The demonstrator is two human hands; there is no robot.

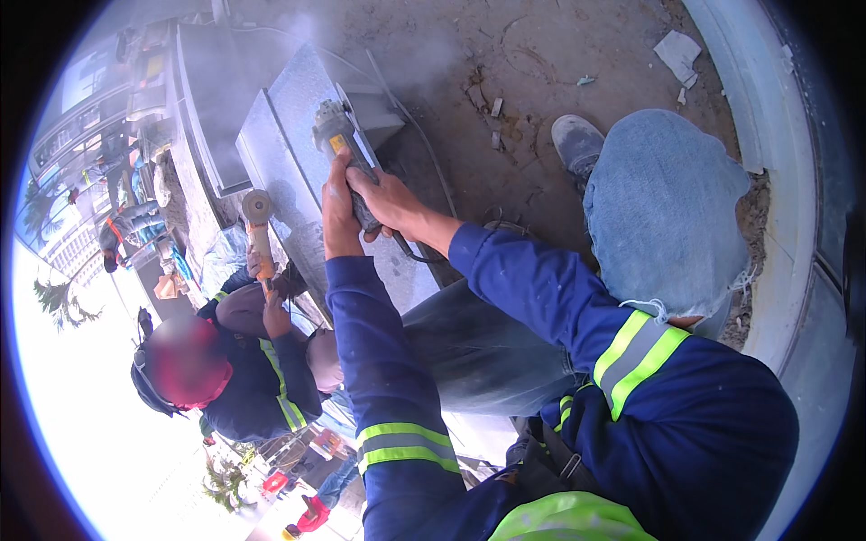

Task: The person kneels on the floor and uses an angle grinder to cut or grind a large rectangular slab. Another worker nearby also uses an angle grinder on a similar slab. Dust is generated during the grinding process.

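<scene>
Both my hands are wrapped round a dark grey angle grinder [362,200], in the upper middle of the head view. My left hand [338,203] holds it near the metal gear head; my right hand [394,202] grips the rear of the body, where a black cord leaves it. The grinder's head lies over a grey speckled stone slab [302,90], at its right edge. Whether the disc touches the stone cannot be made out. Pale dust hangs round the slab's far end.
At my left, a co-worker in a dark jacket [253,383] holds an orange angle grinder [260,236] close to the slabs. A cable [431,153] runs along the dusty ground [505,54]. Paper scrap [677,57] and rubble lie near a curved pale edge [767,117] at right.
</scene>
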